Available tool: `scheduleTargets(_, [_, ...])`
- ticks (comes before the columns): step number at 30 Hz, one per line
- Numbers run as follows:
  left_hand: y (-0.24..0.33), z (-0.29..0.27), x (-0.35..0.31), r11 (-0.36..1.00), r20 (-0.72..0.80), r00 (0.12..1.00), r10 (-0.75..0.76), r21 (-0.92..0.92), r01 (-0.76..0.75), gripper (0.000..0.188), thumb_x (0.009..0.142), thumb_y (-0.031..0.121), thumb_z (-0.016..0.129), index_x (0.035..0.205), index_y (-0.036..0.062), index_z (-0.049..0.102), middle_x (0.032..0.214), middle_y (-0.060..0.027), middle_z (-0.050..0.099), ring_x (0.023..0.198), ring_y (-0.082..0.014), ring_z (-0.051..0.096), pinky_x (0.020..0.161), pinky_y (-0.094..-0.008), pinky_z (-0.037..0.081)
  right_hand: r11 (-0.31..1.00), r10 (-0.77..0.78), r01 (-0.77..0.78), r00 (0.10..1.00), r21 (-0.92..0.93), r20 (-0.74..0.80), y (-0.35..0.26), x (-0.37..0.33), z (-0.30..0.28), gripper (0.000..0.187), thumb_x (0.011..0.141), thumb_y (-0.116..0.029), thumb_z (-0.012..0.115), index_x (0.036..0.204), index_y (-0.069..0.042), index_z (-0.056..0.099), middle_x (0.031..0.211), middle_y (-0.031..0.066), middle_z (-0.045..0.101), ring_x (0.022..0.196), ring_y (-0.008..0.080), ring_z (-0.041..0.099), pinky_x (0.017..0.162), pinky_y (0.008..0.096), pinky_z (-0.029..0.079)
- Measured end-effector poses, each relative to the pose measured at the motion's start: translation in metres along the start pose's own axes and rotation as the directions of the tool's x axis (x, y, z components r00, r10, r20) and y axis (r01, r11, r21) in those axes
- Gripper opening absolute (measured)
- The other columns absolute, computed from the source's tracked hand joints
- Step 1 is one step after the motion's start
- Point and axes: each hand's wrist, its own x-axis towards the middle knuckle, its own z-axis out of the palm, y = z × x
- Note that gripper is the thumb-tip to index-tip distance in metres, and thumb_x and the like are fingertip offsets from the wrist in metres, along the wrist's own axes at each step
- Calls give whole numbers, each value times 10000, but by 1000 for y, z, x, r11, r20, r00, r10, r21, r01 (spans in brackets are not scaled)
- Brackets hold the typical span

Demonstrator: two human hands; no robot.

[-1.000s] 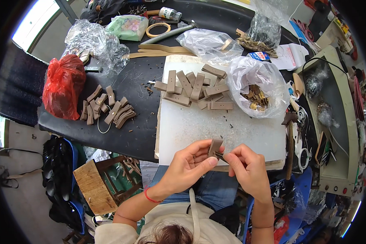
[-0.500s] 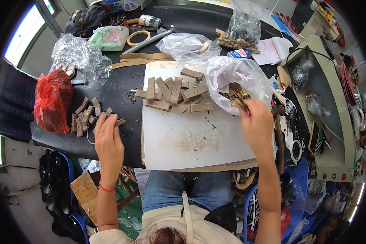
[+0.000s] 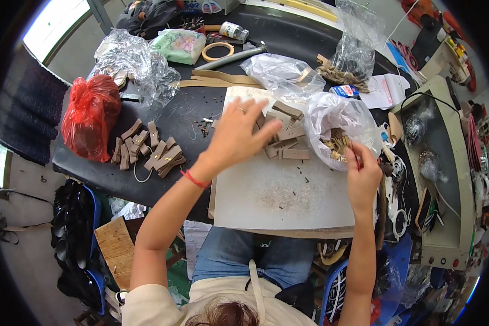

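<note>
My left hand (image 3: 240, 133) reaches over the white board (image 3: 255, 209), fingers spread and holding nothing. Beneath and beside it lies a pile of taupe strap pieces (image 3: 289, 138) with small punched holes, partly covered by the hand. My right hand (image 3: 363, 176) is closed around a small red-handled tool (image 3: 358, 161), mostly hidden in the fingers. The tool is at the near edge of an opened white plastic bag (image 3: 319, 117), which holds gold-coloured metal pieces (image 3: 338, 142). On the black tabletop to the left sits another group of taupe strap pieces (image 3: 165, 155), a few with gold-coloured fittings.
A knotted red bag (image 3: 91, 119) stands at the table's left. Crumpled clear plastic (image 3: 138, 65), a tape roll (image 3: 217, 51), a grey rod (image 3: 231, 57) and tan strips (image 3: 217, 80) lie farther back. A hammer (image 3: 383, 169) and a metal cabinet (image 3: 437, 179) are to the right.
My left hand has swung right from the left-hand strap group to the pile on the board. My right hand still grips the tool by the bag. The whole view has shifted.
</note>
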Motion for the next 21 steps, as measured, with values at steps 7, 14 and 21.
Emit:
scheduleTargets(7, [59,27,-40,994,-111,989,99,56,-94,430,894,298,580,1206,6,531,1187,-227,538,1143,-394,482,1002,-434,354,956,200,-207,978,206,55,-16,-44,-14,102,824,-53,667,922,-26,657,716,-10,600,585,41,439,513,198,369])
scheduleTargets(14, [101,-23,-83,751,351,930,-107,-585,307,268,885,87,596,1127,-25,578,910,-130,661,795,-205,660,696,-282,534,872,165,-332,892,361,421,-66,-67,-26,118,807,-26,676,922,-49,664,753,7,609,599,44,488,513,189,373])
scheduleTargets(21, [95,-20,-106,108,693,679,-242,-677,728,199,908,107,561,933,-85,608,840,-113,662,759,-129,656,684,-246,560,897,-426,344,839,277,337,-59,-85,-20,397,596,49,694,978,-21,614,907,87,558,650,220,560,549,307,478])
